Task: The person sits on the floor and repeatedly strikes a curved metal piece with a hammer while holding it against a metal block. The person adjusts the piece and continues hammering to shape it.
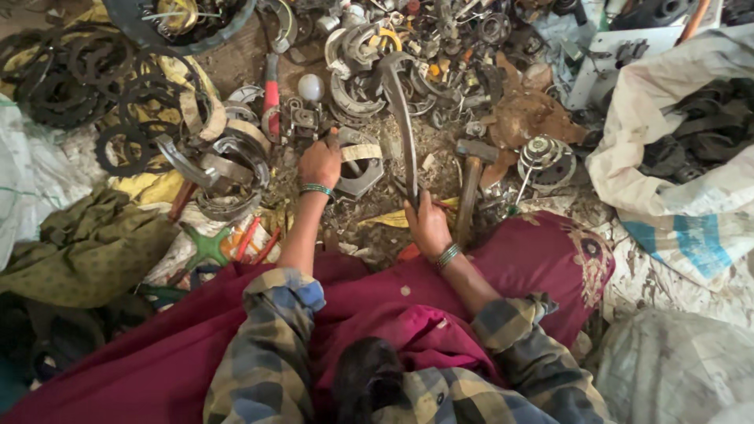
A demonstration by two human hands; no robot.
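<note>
a person sits on the floor (408, 145) in a maroon skirt (196, 345) and checked sleeves, facing a wide heap of scrap metal (424, 47). a white sack (675, 157) of dark parts lies to the right, a pile of black toothed rings (86, 86) to the upper left, and curved brake shoes (228, 165) sit just left of the hands.

the long curved metal bar (400, 118) stands tilted from the person's lap side up toward the heap, its hooked head near the top. it looks heavy, stiff and rusty, probably rough rather than slippery, and best taken low on its shank, where the right hand (428, 228) is closed around its lower end. a wooden-handled hammer (470, 184) lies just beside that hand, untouched.

the left hand (320, 163) is curled shut, knuckles up, on a flat grey metal part (360, 165) with angled edges and a pale band across it; whether it grips or only presses down i cannot tell. this part lies on the floor between the two hands, near the bar. it seems rigid and weighty, easiest held by its rim.
</note>
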